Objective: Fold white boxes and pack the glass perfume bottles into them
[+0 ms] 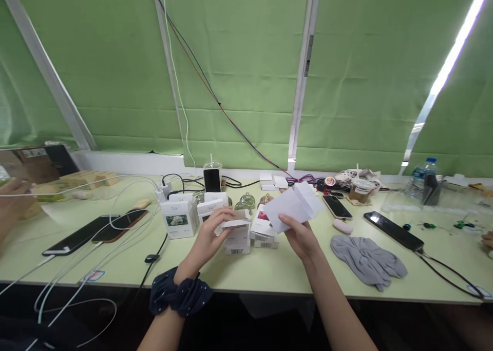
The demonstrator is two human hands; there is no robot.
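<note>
My left hand (pixel 208 240), with a dark dotted scrunchie (pixel 179 293) at its wrist, is closed on a small white box (pixel 239 239) whose top flap stands up. To its right, my right hand (pixel 302 237) pinches a folded piece of white card (pixel 284 210) between thumb and fingers, held above the table. Under that card lies a white box with a pink flower picture (pixel 264 227). Left of my left hand stands a white box with a white flower picture (pixel 179 219), and another white box (pixel 213 203) is partly hidden behind the hand. Small glass bottles (pixel 246 202) sit behind the boxes.
Phones (pixel 82 234) and tangled white cables lie at the left. On the right are a grey cloth (pixel 365 258), a phone (pixel 337 207), a power bank (pixel 393 230) and a water bottle (pixel 419 179). Another person's hand (pixel 15 192) shows at the far left.
</note>
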